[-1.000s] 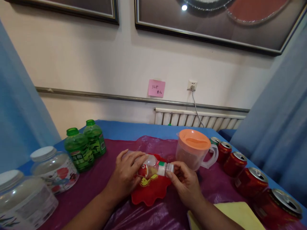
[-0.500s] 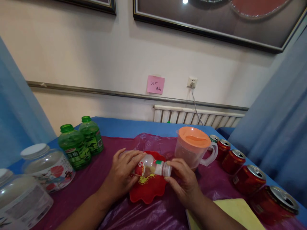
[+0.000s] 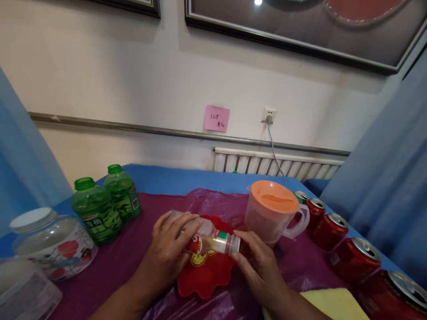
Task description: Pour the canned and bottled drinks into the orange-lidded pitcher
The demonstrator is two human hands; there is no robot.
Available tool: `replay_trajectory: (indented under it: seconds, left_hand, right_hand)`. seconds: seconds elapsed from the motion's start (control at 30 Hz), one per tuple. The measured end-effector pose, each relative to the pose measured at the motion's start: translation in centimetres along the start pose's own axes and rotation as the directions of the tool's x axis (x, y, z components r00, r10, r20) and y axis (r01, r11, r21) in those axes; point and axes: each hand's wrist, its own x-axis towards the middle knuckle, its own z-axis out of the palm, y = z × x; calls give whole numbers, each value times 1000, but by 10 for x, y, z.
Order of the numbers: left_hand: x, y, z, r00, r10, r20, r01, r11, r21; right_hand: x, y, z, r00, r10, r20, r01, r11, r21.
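Observation:
A clear plastic bottle (image 3: 208, 236) with a red and green label lies sideways above a red scalloped plate (image 3: 205, 278). Wrapped round its body, on the left, is my left hand (image 3: 171, 244). The fingertips of my right hand (image 3: 258, 262) are at the bottle's white cap (image 3: 234, 245), with thumb below and fingers above. To the right behind my right hand is a clear jug (image 3: 271, 211) with an orange lid.
Green bottles (image 3: 98, 215) and clear jars with white lids (image 3: 55, 249) line the left side. Several red cans (image 3: 355, 258) run along the right edge. A yellow item (image 3: 333, 302) lies near the front right, on the purple cover (image 3: 153, 206).
The view has shifted and moved slightly closer, so the table objects sit lower and farther outward. Both hands stay at the bottle, and the fingers at the cap have changed position slightly.

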Motion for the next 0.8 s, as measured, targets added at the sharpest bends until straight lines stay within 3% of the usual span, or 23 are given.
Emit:
replay_trajectory:
  seconds: [0.43, 0.7, 0.8]
  left_hand:
    - [1, 0, -4, 1000, -4, 7, 4, 1000, -1]
    - [-1, 4, -5, 1000, -3, -13, 3, 1000, -7]
    - [-2, 6, -5, 1000, 0, -11, 0, 1000, -13]
  right_hand:
    - [-1, -8, -6, 991, -131, 35, 135, 985, -112]
    - [-4, -6, -2, 987, -163, -11, 161, 982, -103]
    - [-5, -5, -2, 991, -125, -44, 120, 986, -115]
